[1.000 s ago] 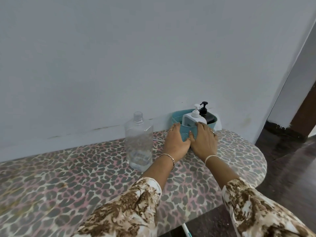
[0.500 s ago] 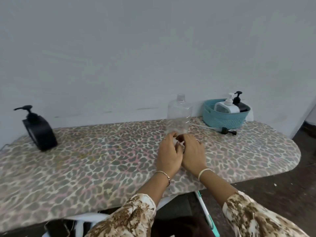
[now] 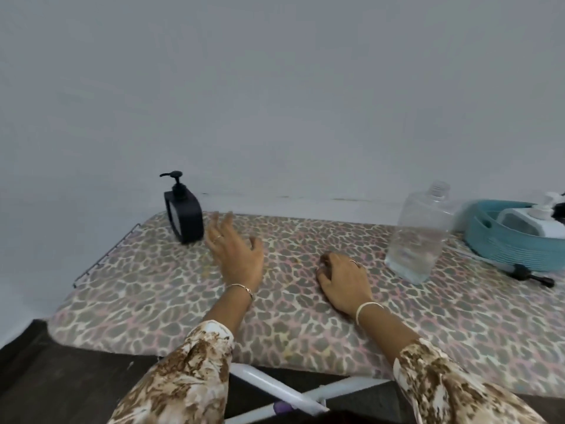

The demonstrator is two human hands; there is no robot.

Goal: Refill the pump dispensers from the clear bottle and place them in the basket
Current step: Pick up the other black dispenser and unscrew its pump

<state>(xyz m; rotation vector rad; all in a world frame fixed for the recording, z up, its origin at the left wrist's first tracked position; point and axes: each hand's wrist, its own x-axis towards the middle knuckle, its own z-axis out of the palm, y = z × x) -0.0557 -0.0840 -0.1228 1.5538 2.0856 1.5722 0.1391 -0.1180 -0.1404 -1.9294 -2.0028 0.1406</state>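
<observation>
Left hand (image 3: 235, 252) hovers beside black dispenser (image 3: 183, 215), its label blurred.

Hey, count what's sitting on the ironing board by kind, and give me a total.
Pump dispensers: 2 (black dispenser, white dispenser)
Clear bottle: 1
Teal basket: 1
Loose black pump head: 1
Total: 5
A dark shape at the right edge is too cropped to count.

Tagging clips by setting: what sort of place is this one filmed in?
Most likely a room in a home: the work surface is a leopard-print ironing board on white folding legs, against a plain wall, with a teal basket holding pump dispensers.
</observation>
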